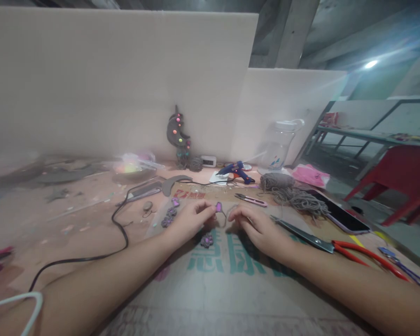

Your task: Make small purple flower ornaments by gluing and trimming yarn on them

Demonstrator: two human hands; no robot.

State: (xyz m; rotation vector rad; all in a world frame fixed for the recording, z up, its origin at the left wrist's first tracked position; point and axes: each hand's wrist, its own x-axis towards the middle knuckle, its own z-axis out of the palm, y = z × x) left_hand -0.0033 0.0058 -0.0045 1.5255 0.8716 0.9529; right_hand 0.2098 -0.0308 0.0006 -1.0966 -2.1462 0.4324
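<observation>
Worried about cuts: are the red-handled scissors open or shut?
Shut: the scissors lie flat on the cardboard, blades closed into one narrow strip, right of the right hand.

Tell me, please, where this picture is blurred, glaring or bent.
Head view: a light at upper right throws streaked glare; the table is hazy and soft at left; the wide lens bends the white board; the left hand, right hand and purple piece are fairly sharp.

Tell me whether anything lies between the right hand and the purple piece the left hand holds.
Nothing visible does. The left hand pinches the purple piece; the right hand lies close beside it, and only a thin grey strand seems to join them.
</observation>
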